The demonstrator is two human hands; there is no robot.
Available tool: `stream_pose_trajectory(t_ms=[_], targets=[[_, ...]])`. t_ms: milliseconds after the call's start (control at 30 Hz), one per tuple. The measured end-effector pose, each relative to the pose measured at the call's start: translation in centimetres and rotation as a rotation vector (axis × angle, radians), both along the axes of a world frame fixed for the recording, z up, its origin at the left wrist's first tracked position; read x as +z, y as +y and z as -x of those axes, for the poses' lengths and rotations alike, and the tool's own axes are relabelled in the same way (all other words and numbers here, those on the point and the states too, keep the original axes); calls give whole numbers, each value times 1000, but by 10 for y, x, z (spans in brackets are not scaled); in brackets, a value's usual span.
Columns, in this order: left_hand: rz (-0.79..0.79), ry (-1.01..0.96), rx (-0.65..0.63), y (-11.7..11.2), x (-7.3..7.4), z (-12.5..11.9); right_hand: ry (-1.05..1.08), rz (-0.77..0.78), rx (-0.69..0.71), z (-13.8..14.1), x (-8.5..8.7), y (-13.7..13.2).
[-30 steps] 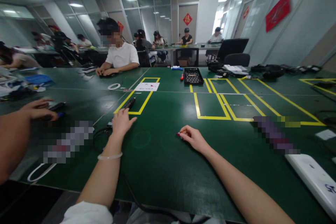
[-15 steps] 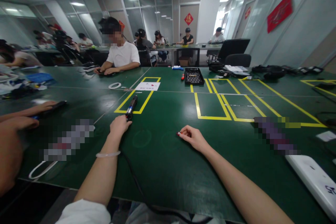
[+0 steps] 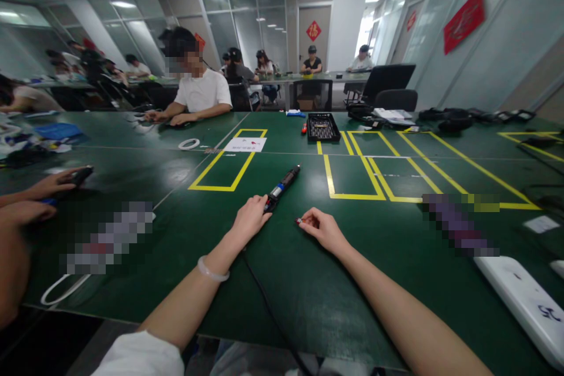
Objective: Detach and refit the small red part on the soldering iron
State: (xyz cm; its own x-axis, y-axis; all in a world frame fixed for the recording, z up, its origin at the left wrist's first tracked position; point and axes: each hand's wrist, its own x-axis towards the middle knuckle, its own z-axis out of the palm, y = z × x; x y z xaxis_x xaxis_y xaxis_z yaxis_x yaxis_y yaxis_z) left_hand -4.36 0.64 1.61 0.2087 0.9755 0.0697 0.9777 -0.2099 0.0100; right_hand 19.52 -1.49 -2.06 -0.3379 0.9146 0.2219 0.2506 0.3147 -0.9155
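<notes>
My left hand [image 3: 252, 218] is wrapped round the rear of a black and silver electric screwdriver [image 3: 282, 185] with a blue band. The tool lies low over the green table, its tip pointing away and to the right. A black cord [image 3: 268, 299] runs from under this hand to the table's front edge. Close by on the right, my right hand [image 3: 324, 229] pinches a small red and white piece [image 3: 298, 221] between thumb and fingers. That piece is too small to make out in kind. The two hands are apart.
Yellow tape outlines [image 3: 356, 195] mark the green table [image 3: 282, 270]. At the back stand a black tray [image 3: 324, 128] and a red object [image 3: 304, 128]. A white sheet [image 3: 245, 144] lies left of centre. A white power strip [image 3: 520, 299] is at right. Another person's hands [image 3: 57, 182] hold a dark tool at left.
My left hand has swung the electric screwdriver to the right, away from the left taped outline and towards my right hand. My right hand has stayed nearly still with the small red piece.
</notes>
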Motion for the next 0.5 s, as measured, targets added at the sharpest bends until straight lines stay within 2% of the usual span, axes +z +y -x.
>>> stream_pose_trajectory(t_ms=[233, 500], targets=[[16, -96, -206, -20, -5, -35, -25, -71, -22, 2, -2, 1], [38, -136, -287, -29, -9, -51, -242, -146, -71, 3, -13, 6]])
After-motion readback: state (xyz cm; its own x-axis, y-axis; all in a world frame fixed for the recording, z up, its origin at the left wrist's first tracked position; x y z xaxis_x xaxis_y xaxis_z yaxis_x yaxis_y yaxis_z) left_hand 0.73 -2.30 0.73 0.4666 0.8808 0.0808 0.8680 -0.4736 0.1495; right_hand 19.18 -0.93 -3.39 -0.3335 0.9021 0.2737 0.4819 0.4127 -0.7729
